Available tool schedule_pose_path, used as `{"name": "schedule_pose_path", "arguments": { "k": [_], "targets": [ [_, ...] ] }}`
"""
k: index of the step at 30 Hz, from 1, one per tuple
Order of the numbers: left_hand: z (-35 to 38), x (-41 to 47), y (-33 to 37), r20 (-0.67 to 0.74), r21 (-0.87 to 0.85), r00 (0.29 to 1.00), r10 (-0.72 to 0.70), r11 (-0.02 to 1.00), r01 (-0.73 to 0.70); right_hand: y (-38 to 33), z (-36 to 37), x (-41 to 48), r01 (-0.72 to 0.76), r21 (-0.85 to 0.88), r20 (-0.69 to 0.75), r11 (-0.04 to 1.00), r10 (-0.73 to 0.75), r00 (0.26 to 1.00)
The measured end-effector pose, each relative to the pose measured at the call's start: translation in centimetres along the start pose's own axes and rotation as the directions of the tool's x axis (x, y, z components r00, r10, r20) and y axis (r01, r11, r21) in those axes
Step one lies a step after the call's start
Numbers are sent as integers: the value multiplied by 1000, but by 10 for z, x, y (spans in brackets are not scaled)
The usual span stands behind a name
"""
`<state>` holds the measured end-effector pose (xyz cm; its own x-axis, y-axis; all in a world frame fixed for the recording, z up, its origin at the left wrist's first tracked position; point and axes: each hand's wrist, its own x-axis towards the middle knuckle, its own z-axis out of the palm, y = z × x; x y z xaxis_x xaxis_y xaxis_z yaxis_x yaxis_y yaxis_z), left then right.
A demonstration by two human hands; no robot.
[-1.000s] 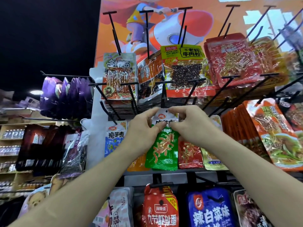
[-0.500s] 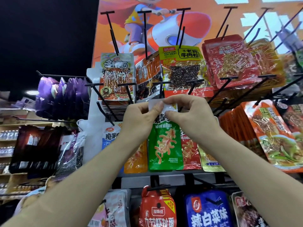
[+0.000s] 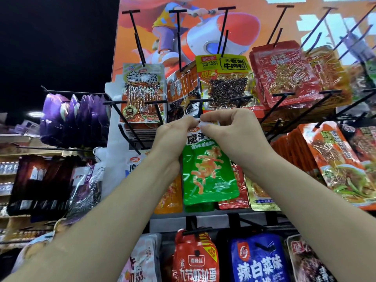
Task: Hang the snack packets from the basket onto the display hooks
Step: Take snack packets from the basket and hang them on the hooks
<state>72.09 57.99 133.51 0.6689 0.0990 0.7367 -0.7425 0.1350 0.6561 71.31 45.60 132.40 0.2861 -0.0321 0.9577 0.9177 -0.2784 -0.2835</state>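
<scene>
Pinching green packet (image 3: 207,171) top with left hand (image 3: 173,139) and right hand (image 3: 234,135), just below black hook (image 3: 200,107); possibly touching it.

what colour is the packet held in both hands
Green packet, white top strip; head view shows it.

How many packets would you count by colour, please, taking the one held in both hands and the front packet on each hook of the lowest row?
Green plastic snack packet, pinched at its top by the left hand and right hand: 1
Red plastic packet: 1
Blue plastic packet: 1
White-and-pink plastic packet: 1
Dark clear-fronted packet: 1
Total: 5
</scene>
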Motion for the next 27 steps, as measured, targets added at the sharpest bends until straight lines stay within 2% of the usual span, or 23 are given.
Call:
{"name": "schedule_pose_path", "arguments": {
  "k": [4, 9, 12, 14, 16, 18, 21, 23, 25, 27],
  "targets": [
    [-1, -1, 3, 15, 52, 999, -42, 998, 42, -2, 0, 1, -10, -29, 0, 1000, 10, 1000],
    [-2, 0, 4, 4, 235, 1000, 28, 972, -28, 2, 1, 4, -113, 97, 22, 989, 112, 993],
    [-3, 5, 2, 2, 194, 1000, 28, 981, -28, 4, 3, 5, -183, 164, 31, 969, 180, 983],
    [-2, 7, -3, 2, 194, 997, 81, 978, -80, 6, 3, 5, -167, 165, 14, 972, 167, 986],
    [-3, 7, -10, -4, 302, 992, 129, 945, -122, 12, 4, 4, -83, 14, 6, 996, 82, 997],
    [-8, 6, -19, 34, 381, 994, 101, 919, -106, 24, 8, 3, -23, -167, 38, 986, 30, 999],
    [-22, 11, -32, 83, 429, 996, -25, 903, -14, 41, 12, 2, -110, -197, 145, 974, 140, 980],
    [-29, 12, -37, 115, 514, 992, -55, 857, -12, 46, 12, 2, -215, -201, 268, 956, 264, 926],
    [-32, 13, -42, 95, 629, 995, -17, 776, -47, 49, 13, 3, -252, -266, 338, 931, 335, 880],
    [-28, 15, -46, 69, 786, 997, 25, 615, -69, 52, 16, 6, -172, -426, 333, 888, 331, 883]
  ]
}}
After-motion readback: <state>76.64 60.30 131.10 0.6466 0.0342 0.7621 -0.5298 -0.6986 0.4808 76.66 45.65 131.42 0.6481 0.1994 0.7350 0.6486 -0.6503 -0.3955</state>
